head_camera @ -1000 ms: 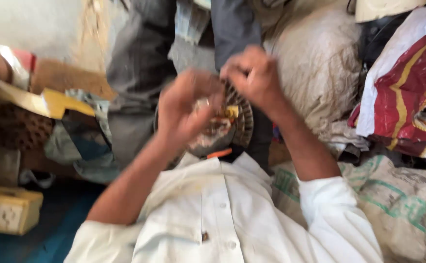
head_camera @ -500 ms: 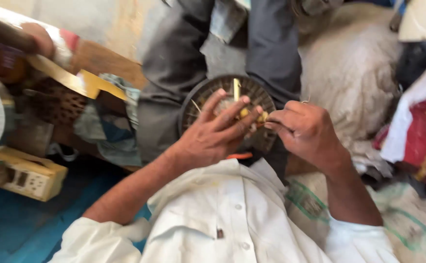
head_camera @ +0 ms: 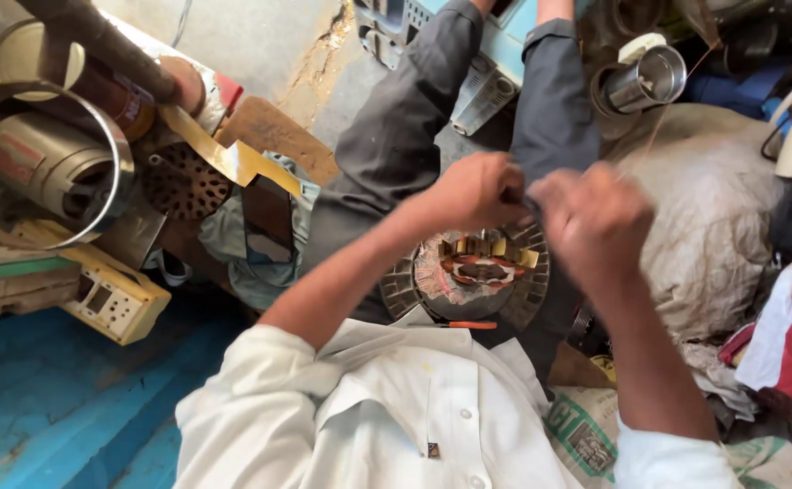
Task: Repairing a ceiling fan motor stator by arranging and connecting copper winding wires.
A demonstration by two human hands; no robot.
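Both your left hand [head_camera: 473,192] and right hand [head_camera: 595,222] have lifted off the round motor stator [head_camera: 473,276], now pinched together on something small just above it.

My left hand [head_camera: 473,190] and right hand [head_camera: 595,222] meet at frame centre, above the round stator [head_camera: 468,276] on my lap; metal cylinders [head_camera: 47,154] lie upper left.

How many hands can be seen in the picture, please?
2: left hand and right hand, both raised close together above the round motor stator. Others may be hidden.
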